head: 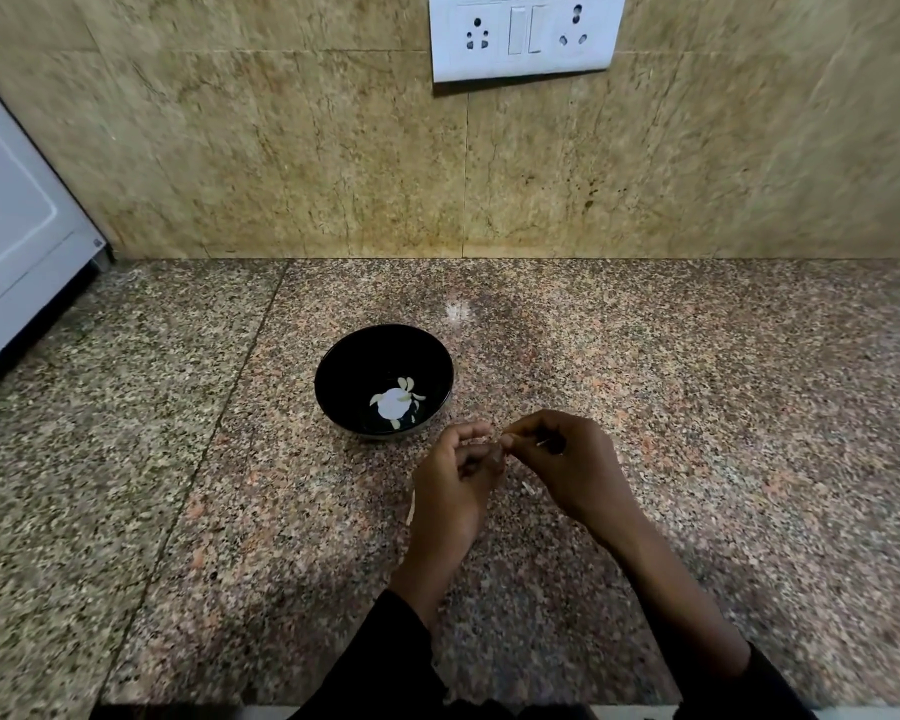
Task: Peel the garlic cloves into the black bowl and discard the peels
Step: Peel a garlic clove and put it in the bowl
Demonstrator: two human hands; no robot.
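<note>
We pinch a small clove between left hand and right hand just beside the bowl; light, probably slippery, best nipped at its tip.

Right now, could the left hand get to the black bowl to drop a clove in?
Probably yes. The left hand is just near-right of the black bowl, with only bare counter between; the bowl's mouth is uncovered.

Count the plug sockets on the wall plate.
2. One socket sits at the left end of the white wall plate, the other socket at its right end, with two switches between them.
</note>
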